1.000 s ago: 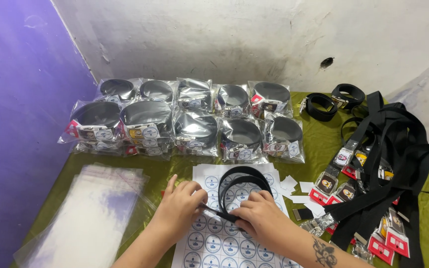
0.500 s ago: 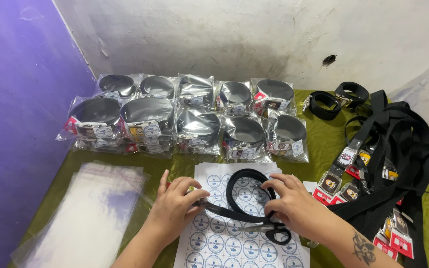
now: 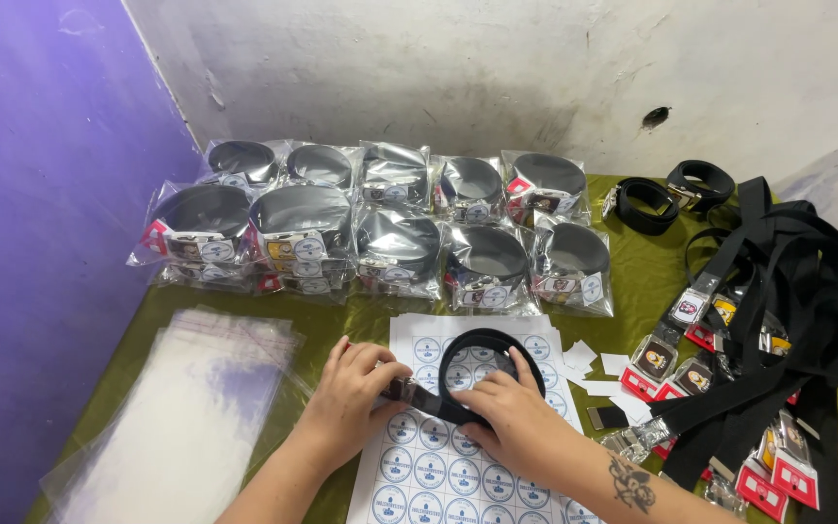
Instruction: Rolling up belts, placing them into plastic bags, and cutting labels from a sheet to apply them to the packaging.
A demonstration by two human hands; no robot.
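Note:
A black belt (image 3: 497, 344) rolled into a coil stands on edge on a white sheet of round blue stickers (image 3: 438, 466). My left hand (image 3: 353, 388) pinches the belt's buckle end at the coil's lower left. My right hand (image 3: 511, 417) grips the coil's lower right side, its fingers pressing against the band. Both hands meet at the bottom of the coil, above the sticker sheet.
Two rows of bagged rolled belts (image 3: 390, 228) line the back wall. A stack of clear plastic bags (image 3: 186, 417) lies at left. At right, loose black belts with buckles and tags (image 3: 768, 330) are heaped; two rolled belts (image 3: 676, 194) sit behind. Paper scraps (image 3: 594, 364) lie on the green cloth (image 3: 652, 281).
The belt's loose tail, trailing over the sheet earlier, is now wound in. The coil is tighter and rounder, and both hands have drawn together at its lower edge.

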